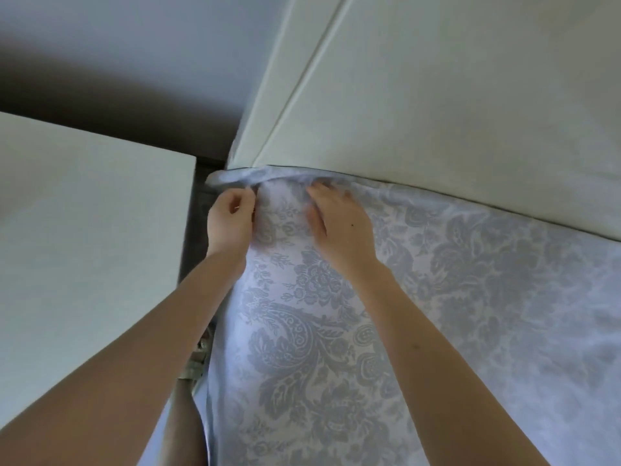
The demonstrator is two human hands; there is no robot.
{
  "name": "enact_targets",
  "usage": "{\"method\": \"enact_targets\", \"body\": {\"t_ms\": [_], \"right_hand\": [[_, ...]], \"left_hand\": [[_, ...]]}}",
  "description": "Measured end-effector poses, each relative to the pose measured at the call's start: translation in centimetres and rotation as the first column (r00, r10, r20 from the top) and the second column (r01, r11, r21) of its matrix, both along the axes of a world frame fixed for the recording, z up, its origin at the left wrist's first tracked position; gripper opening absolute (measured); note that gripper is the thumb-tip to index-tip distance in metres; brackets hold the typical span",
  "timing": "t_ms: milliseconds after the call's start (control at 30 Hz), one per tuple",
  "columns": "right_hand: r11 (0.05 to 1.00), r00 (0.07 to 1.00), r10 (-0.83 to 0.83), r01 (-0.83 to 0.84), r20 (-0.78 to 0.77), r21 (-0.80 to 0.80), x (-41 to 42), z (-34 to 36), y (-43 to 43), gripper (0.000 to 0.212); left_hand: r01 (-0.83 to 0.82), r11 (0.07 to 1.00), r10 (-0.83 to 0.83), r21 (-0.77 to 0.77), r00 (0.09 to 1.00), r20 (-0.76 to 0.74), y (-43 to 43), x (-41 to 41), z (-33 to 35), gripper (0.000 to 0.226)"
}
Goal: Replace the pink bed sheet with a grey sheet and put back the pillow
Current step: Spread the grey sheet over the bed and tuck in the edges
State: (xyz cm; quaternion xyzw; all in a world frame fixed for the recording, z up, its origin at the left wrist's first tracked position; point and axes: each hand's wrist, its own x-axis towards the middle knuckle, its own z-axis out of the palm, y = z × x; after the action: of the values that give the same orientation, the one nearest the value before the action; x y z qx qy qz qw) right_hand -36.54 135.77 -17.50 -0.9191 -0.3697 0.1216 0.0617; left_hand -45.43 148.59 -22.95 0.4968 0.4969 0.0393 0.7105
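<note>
The grey sheet, a pale cloth printed with darker grey flowers and paisley scrolls, is lying spread over the bed and reaching up to the off-white padded headboard, which has a straight seam running down it. At the bed's left corner by the headboard, the sheet's hem is bunching into a thick roll that is poking out past the corner. The left hand is sitting just under that roll at the bed's side edge, its fingers curling in against the thumb and pinching the cloth. The right hand is lying flat on the sheet just beside it, fingers straight and slightly spread, their tips pressing into wrinkled cloth close to the headboard. A plain white flat-topped bedside cabinet is standing to the left, with a narrow dark gap parting it from the bed; lower in that gap a light shoe is showing. A grey-blue wall is rising behind.
</note>
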Motion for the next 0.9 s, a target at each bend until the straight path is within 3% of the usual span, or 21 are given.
{"method": "enact_targets", "body": {"t_ms": [133, 300, 600, 900], "right_hand": [[0.992, 0.996, 0.048, -0.057, -0.078, -0.116, 0.1, -1.9, 1.1, 0.062], [0.982, 0.998, -0.042, 0.032, -0.048, -0.184, 0.6, -3.4, 2.3, 0.072], [0.997, 0.999, -0.012, 0.010, -0.033, -0.073, 0.2, -3.2, 1.3, 0.066], [0.999, 0.999, -0.035, 0.035, -0.041, 0.006, 0.2, 0.1, 1.5, 0.064]], "left_hand": [[-0.082, 0.953, 0.110, -0.293, 0.990, 0.083, -1.4, -0.3, 0.8, 0.038], [0.064, 0.873, -0.056, -0.484, 0.998, 0.031, -0.5, 1.1, 0.0, 0.059], [0.149, 0.837, -0.093, -0.527, 0.987, 0.131, 0.7, 2.7, -1.7, 0.071], [0.261, 0.839, -0.195, -0.477, 0.963, 0.185, 1.0, 2.9, -0.2, 0.062]]}}
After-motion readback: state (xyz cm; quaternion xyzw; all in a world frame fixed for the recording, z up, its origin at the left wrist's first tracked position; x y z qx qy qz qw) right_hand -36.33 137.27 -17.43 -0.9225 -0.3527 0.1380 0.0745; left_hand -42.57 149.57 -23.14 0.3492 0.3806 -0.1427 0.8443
